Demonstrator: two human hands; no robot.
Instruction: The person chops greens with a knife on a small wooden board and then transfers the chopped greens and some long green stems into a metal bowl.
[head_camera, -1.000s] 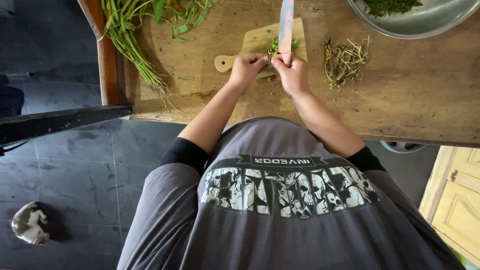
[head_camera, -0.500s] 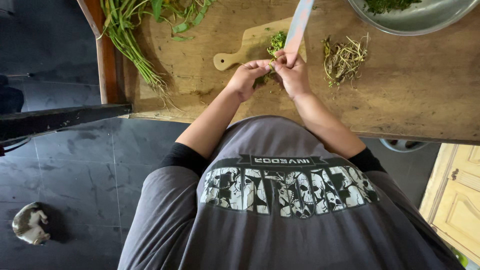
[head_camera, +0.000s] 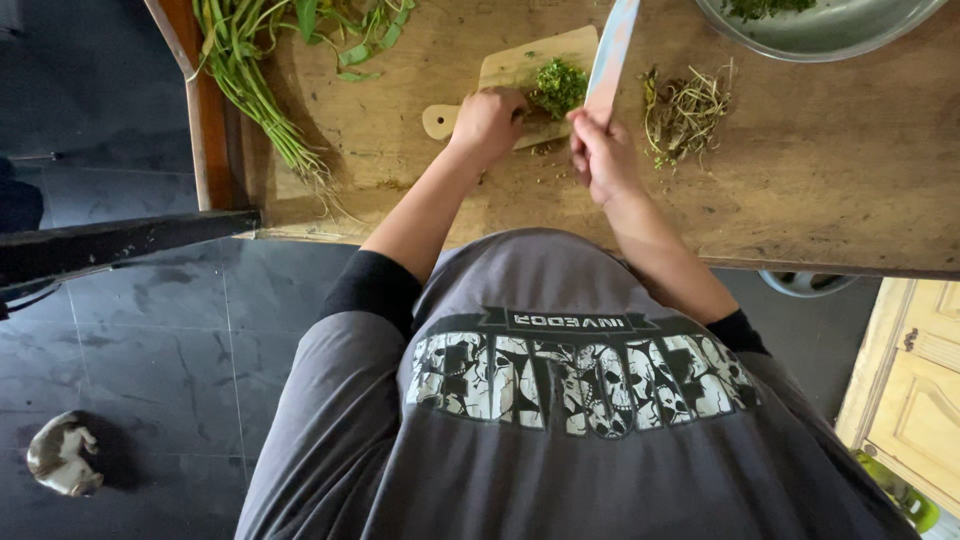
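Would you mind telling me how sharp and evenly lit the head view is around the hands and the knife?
Head view: soft even daylight, no glare; left hand, right hand and chopped greens reasonably sharp; knife blade pale and slightly smeared; wide-angle bending at the edges; dark floor underexposed.

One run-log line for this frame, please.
left hand: pressing chopped greens on cutting board | right hand: gripping knife | root trimmings right | metal bowl beyond

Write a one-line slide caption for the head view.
Left hand steadies chopped green herbs on a small wooden cutting board while right hand holds a pale-bladed knife.
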